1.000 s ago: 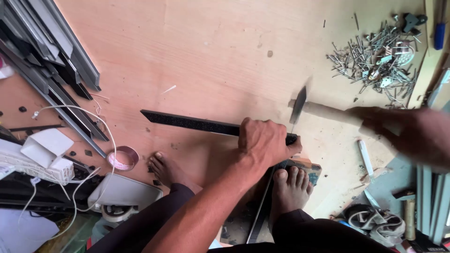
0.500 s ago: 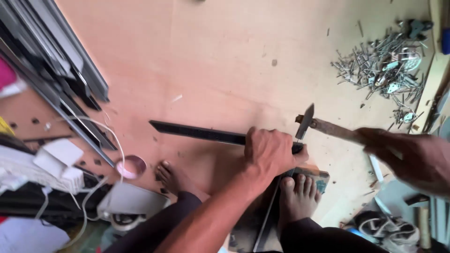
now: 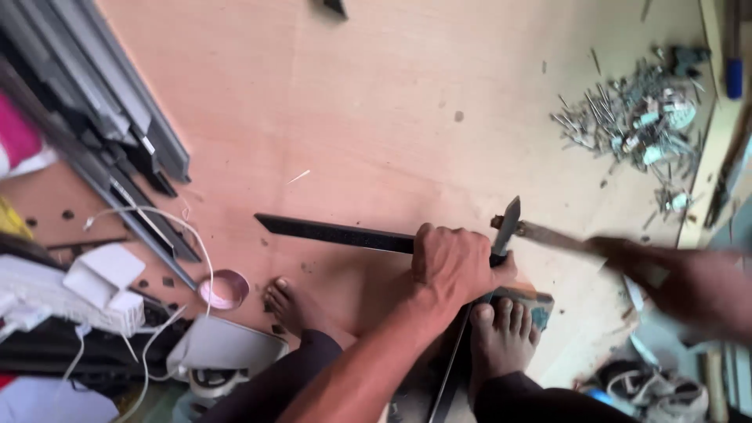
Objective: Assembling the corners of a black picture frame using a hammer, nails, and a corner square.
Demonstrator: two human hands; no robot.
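We were mid-strike. Left hand [image 3: 453,262] clamped down on the black metal strip [image 3: 337,233], which lay flat on the plywood floor [image 3: 392,102], running from 9 o'clock toward our right foot [image 3: 501,337]. Right hand [image 3: 689,286], blurred, gripped the hammer [image 3: 517,227], head just beside the strip's right end. Nail pile [image 3: 634,133] sat well apart at 1 o'clock. Judgement: next blow needed the strip pinned firm, fingers off the strike point.

Plywood board [image 3: 407,102] pale pinkish-tan. Metal strip [image 3: 333,232] black. Hammer [image 3: 517,227] head dark grey, handle brown. Nail pile [image 3: 634,125] grey-silver. Cable [image 3: 157,223] white. Tape roll [image 3: 223,288] pink.
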